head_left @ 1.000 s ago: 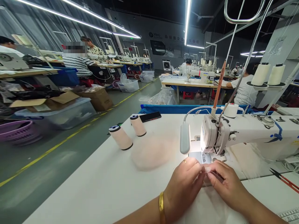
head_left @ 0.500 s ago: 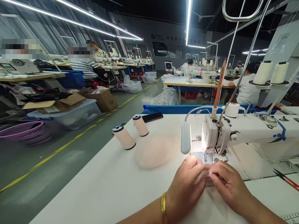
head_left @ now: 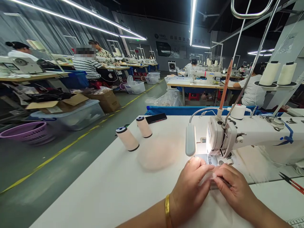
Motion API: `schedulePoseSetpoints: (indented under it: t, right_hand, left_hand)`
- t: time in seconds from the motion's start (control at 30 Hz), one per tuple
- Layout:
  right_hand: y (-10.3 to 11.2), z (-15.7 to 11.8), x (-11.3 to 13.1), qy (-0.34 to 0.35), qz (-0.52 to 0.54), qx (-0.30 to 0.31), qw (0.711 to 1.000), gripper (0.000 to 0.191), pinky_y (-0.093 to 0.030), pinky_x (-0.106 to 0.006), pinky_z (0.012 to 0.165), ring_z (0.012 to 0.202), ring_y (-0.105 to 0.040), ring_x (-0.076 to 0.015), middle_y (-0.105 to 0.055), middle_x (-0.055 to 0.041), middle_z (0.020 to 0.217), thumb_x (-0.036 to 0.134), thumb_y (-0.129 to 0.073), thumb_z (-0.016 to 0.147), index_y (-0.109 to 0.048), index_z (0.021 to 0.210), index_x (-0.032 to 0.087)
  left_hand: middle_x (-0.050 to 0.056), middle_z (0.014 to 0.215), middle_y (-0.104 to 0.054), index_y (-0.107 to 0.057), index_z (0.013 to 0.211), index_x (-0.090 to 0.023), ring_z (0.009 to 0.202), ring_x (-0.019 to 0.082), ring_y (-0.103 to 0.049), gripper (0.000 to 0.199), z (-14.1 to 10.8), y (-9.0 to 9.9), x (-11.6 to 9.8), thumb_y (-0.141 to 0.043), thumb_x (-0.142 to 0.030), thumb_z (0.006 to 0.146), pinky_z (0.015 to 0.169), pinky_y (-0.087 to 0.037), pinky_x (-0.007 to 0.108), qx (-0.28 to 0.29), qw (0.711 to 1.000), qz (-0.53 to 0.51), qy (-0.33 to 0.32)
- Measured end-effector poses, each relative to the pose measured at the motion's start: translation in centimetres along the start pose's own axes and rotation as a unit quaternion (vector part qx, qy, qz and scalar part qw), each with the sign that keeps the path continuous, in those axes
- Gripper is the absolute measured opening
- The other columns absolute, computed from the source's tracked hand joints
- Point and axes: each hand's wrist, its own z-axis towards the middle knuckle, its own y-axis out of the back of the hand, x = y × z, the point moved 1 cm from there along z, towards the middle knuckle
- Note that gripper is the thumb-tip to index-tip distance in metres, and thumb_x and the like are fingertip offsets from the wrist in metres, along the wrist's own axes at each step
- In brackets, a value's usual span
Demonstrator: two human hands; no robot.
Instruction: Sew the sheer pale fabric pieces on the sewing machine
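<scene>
Both of my hands are close together just in front of the needle area of a white sewing machine [head_left: 220, 136]. Between the fingertips of my left hand [head_left: 192, 186] and my right hand [head_left: 234, 186] is a thin, pale, sheer fabric [head_left: 209, 178]. Each hand is closed in a pinch on it. The cloth hangs down toward me and its lower part blends with the white tabletop. A lamp [head_left: 190, 140] lights the spot from the left. Beyond my left hand lies a round piece of pale sheer material [head_left: 156, 154].
Two pale thread cones [head_left: 127, 138] stand at the left edge of the white table [head_left: 99, 193], beside a black phone [head_left: 156, 118]. Red-handled thread snips [head_left: 291, 183] lie at right. More sheer fabric [head_left: 255, 164] sits under the machine arm. Several co-workers sit at machines farther off.
My fingers have shifted slightly at the fabric, and a bit more of it shows between them. The whole view has moved a little; the other things on the table stay put.
</scene>
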Motion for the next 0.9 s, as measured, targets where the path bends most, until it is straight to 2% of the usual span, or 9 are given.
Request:
schedulePoseSetpoints:
  t: [0.1,0.3,0.57,0.9]
  right_hand:
    - [-0.04,-0.1,-0.09,-0.002,0.004,0.002,1.0,0.019,-0.048,-0.029,0.073,0.079,-0.059,-0.0171,-0.064,0.0004,0.086,0.022,-0.048,0.107,-0.059,0.092,0.025]
    - [-0.13,-0.21,-0.15,-0.02,0.025,0.012,0.999,0.017,-0.05,-0.03,0.081,0.091,-0.064,-0.0172,-0.07,-0.0001,0.101,0.024,-0.049,0.107,-0.063,0.098,0.027]
    - [0.0,-0.08,-0.08,-0.019,0.011,0.0,1.0,0.019,-0.05,-0.03,0.076,0.085,-0.064,-0.0184,-0.071,-0.0006,0.094,0.024,-0.05,0.107,-0.065,0.096,0.027]
    - [0.06,0.09,0.22,-0.015,-0.003,-0.008,1.0,0.019,-0.051,-0.029,0.073,0.08,-0.063,-0.0177,-0.071,-0.0001,0.09,0.024,-0.05,0.106,-0.064,0.093,0.026]
  left_hand:
    - [0.006,0.095,-0.063,-0.069,0.109,-0.022,0.09,0.023,-0.06,0.027,-0.01,-0.07,-0.09,-0.053,-0.009,0.091,0.078,-0.05,0.035,0.003,1.0,-0.008,0.008]
    - [0.006,0.09,-0.061,-0.063,0.09,-0.02,0.085,0.022,-0.057,0.013,0.0,-0.16,0.07,-0.053,-0.011,0.092,0.076,-0.047,0.034,-0.009,1.0,-0.001,0.007]
    - [0.005,0.089,-0.062,-0.065,0.095,-0.02,0.084,0.021,-0.058,0.016,0.08,-0.09,0.08,-0.052,-0.011,0.094,0.075,-0.047,0.034,-0.027,0.999,0.016,-0.009]
    - [0.005,0.087,-0.063,-0.068,0.092,-0.021,0.083,0.021,-0.058,0.019,0.08,-0.17,0.12,-0.052,-0.013,0.097,0.076,-0.048,0.035,-0.036,0.999,0.037,-0.004]
